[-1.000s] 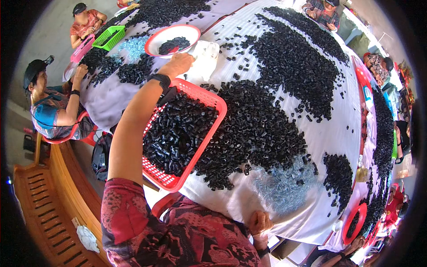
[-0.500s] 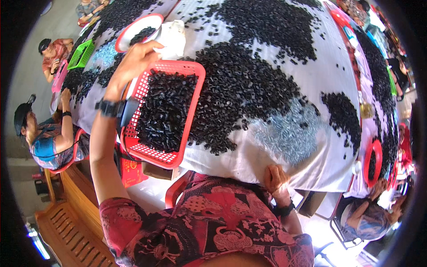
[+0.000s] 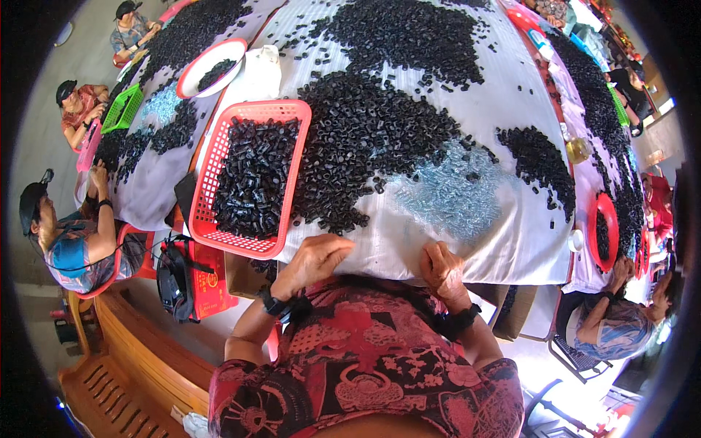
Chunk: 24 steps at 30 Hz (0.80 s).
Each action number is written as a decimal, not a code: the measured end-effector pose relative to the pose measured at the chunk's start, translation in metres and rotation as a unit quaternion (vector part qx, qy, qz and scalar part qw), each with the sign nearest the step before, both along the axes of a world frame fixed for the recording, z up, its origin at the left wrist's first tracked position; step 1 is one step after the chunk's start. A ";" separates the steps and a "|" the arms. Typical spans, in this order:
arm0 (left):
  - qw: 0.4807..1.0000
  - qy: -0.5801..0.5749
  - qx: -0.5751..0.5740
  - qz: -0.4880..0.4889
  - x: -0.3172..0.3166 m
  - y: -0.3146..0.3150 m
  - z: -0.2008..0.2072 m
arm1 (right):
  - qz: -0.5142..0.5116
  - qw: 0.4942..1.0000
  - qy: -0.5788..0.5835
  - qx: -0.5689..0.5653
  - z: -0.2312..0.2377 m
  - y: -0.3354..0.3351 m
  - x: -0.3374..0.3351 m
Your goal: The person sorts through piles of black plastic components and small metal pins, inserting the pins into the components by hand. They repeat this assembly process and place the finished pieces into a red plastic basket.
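Observation:
My left hand (image 3: 318, 260) hovers at the near edge of the white-clothed table (image 3: 394, 248), its thumb and fingers pressed together. My right hand (image 3: 442, 269) is at the same edge, fingers curled in a pinch. Whatever either hand may hold is too small or hidden to make out. Just beyond the left hand stands a red plastic basket (image 3: 241, 246) filled with small black cylindrical pieces (image 3: 255, 175). A wide heap of loose black pieces (image 3: 387, 117) spreads over the cloth. Clear bluish pieces (image 3: 456, 193) lie in a pile beyond my right hand.
Another black heap (image 3: 537, 164) lies to the right. Behind the basket are a white red-rimmed basin (image 3: 193, 67) and a crumpled white bag (image 3: 261, 77). Co-workers sit along both sides. A wooden bench (image 3: 120, 394) and a red box (image 3: 213, 285) stand at lower left.
My left hand has left the far-left side of the basket and come back to the near edge, beside my right hand. The right hand stays near the edge, fingers curled.

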State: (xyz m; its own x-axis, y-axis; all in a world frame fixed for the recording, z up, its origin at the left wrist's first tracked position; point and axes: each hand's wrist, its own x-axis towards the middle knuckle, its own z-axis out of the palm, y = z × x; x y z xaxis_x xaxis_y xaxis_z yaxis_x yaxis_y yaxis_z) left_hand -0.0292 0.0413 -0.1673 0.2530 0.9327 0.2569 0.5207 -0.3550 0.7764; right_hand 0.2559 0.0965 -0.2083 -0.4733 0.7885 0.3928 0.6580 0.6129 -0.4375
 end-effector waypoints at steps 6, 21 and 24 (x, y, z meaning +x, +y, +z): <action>0.982 -0.023 0.083 0.170 0.000 0.012 -0.038 | -0.016 1.000 0.009 0.020 -0.004 -0.001 -0.001; 0.984 -0.026 0.052 0.168 0.000 0.015 -0.043 | 0.001 0.995 -0.010 0.104 -0.006 0.001 0.000; 0.986 -0.034 0.042 0.158 -0.001 0.015 -0.046 | -0.003 0.994 -0.023 0.103 -0.004 -0.001 0.000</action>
